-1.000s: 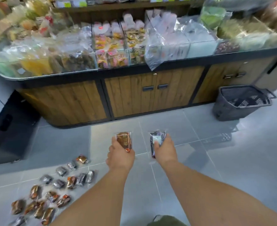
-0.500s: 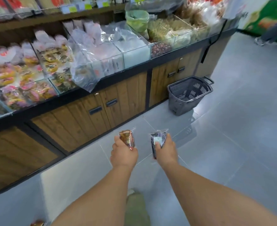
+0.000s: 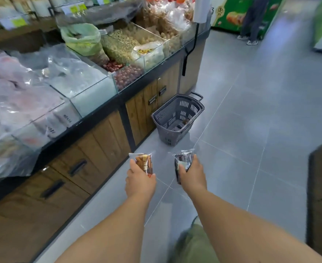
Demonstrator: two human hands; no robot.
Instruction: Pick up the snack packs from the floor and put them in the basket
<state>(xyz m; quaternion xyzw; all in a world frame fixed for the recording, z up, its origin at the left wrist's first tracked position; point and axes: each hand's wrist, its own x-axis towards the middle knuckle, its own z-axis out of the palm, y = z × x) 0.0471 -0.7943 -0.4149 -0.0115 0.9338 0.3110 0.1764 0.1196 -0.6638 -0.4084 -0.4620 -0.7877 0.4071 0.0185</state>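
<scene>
Grey tiled shop floor (image 3: 251, 130), with a wood-fronted display counter (image 3: 103, 141) along its left edge and glass bins (image 3: 92, 88) of loose snacks on top.

Head view.
- Left hand (image 3: 140, 184): fingers curled round the lower end of a brown snack pack (image 3: 144, 163). Its crimped top stands clear above the hand.
- Right hand (image 3: 192, 175): thumb and fingers closed round a dark snack pack (image 3: 182, 160) with a pale patch on its face. The grip looks firm.
- Both packs are carried in the air, side by side and apart, short of the basket.
- Grey plastic basket (image 3: 168, 138): stands on the floor against the foot of the counter, near its far corner, directly ahead of the hands. A small brown thing lies at its bottom, possibly a pack; too small to be sure.

Change from a second ago: the view has swung right. The scattered packs on the floor are out of frame, and the basket has gone from the far right to centre and nearer. The grips are unchanged. Judgement: this is the carry step, with the drop not yet made; more packs remain to be fetched.

Writing: a green poster (image 3: 230, 14) at the far end carries a round emblem with the character 肉. The yellow-green price tags (image 3: 74, 9) and the print on the white packets (image 3: 67, 116) are unreadable.
</scene>
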